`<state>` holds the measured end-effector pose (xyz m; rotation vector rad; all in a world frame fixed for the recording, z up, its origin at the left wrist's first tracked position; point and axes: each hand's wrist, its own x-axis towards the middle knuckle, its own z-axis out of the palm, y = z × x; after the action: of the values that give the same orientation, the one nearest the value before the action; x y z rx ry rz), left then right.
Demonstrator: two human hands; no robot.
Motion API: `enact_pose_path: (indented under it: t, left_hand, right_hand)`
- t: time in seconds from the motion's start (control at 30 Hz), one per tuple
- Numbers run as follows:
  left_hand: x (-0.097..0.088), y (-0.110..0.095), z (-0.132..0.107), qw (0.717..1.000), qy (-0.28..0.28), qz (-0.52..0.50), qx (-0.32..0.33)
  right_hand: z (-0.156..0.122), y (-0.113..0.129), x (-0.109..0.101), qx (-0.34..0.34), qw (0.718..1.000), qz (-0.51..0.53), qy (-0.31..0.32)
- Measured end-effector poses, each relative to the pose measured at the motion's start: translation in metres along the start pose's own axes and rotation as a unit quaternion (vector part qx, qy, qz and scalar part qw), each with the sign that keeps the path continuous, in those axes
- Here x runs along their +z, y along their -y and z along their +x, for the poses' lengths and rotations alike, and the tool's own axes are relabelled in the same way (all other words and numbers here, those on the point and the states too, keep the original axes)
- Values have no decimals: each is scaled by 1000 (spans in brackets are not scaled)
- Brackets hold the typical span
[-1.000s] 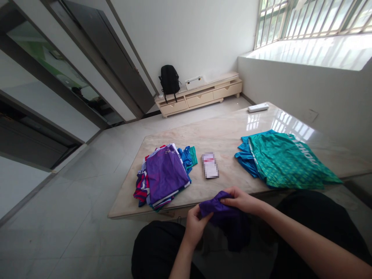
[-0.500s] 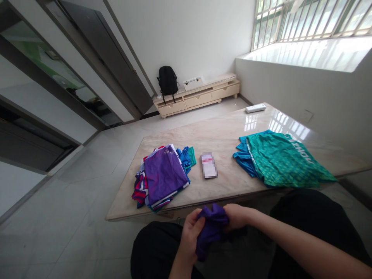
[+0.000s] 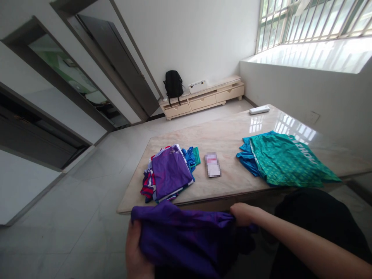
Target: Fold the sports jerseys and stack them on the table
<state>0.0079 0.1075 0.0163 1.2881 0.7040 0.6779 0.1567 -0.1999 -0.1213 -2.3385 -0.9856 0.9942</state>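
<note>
Window [image 3: 316,21]: two o'clock, main light source, washed pale
Sill [image 3: 308,56]: white glare
Table [image 3: 229,141]: barred reflections toward three o'clock
Purple cloth [image 3: 180,236]: six o'clock, dim, lower folds lost in shadow
Left hand [image 3: 136,250]: seven o'clock, shaded, slightly blurred
Item [image 3: 212,166]: pixelated, toward four o'clock, details unreadable
Doors [image 3: 113,58]: ten o'clock, dark, slanted by edge distortion

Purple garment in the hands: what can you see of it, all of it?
The purple garment looks like thin, soft fabric, loosely bunched and creased. The left hand grips its left end, the right fist its right, so it spans between them at the near side of the table. Its lower part is dark; its cut is unclear.
</note>
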Motion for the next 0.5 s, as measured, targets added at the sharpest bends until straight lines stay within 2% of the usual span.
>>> enact_pose_path:
  t: [0.03,0.1,0.13,0.17,0.2,0.27,0.3,0.37,0.43,0.5]
  left_hand:
    - [6,2,7,1000,1,12,-5]
    - [17,15,16,995,44,83,17]
    - [23,25,17,987,82,134,37]
    - [29,38,14,973,128,184,59]
    - [36,50,7,955,173,225,82]
    - [50,74,-20,929,242,255,120]
    - [56,84,-39,924,267,242,126]
    - [66,99,-81,921,327,183,103]
    - [70,109,-121,915,379,124,61]
    - [68,118,-147,911,402,94,23]
  right_hand:
    - [-10,1,-7,-2,1000,1,1]
    - [-35,3,-17,-8,998,58,22]
    - [-48,6,-20,-11,990,132,40]
    - [-61,9,-20,-11,970,238,50]
    - [-72,14,-20,-7,930,364,47]
    - [-89,28,-14,-4,804,595,-1]
    - [-94,37,-11,-7,743,668,-37]
    - [-99,55,-4,-9,643,759,-98]
    - [-100,68,4,8,570,813,-115]
    - [-100,72,14,44,522,847,-91]
